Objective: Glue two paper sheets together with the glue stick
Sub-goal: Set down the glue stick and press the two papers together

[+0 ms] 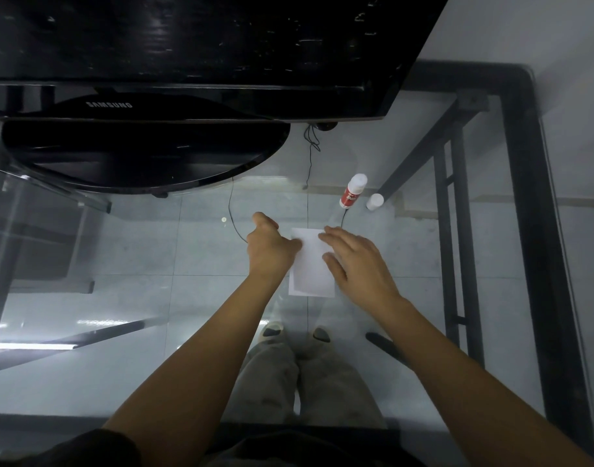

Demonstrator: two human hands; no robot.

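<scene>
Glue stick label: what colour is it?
Red, on the glue stick with white ends, head view.

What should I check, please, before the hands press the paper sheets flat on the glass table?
1. Top sheet squared over the lower one: not ok; the paper sheets show an offset border along the left and bottom.
2. Both hands on the paper: ok; the left hand holds the left edge, the right hand lies flat on the right side.
3. Glue stick out of the way: ok; the glue stick lies beyond the paper.
4. Cap back on: not ok; the cap sits apart beside it.
5. Glue spread between the sheets: cannot tell.
</scene>
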